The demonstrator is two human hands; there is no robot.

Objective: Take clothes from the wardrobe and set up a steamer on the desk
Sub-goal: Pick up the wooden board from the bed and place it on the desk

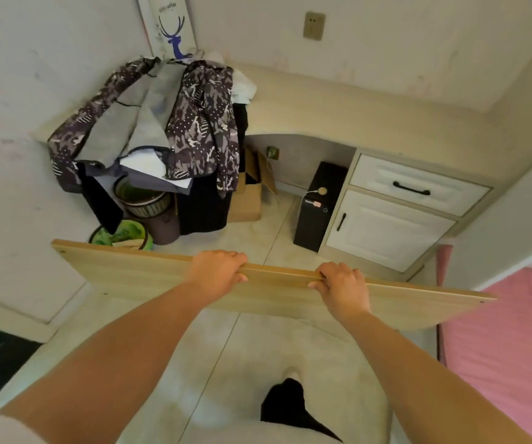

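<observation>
Above the floor, short of the table (pixel 370 100): my left hand (pixel 216 270) and right hand (pixel 343 283) both clamp the wooden board's (pixel 130 270) top edge, centred for balance (probably the steamer's base). Clothes (pixel 194 123) sit heaped at the table's left corner.

Clothes (pixel 175 123) heaped on the cream desk (pixel 338 104).

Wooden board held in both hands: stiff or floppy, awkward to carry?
Probably stiff: the board spans straight well past both the left hand and right hand, no visible sag. Likely unwieldy: it is long, and gripped only along its top edge.
</observation>
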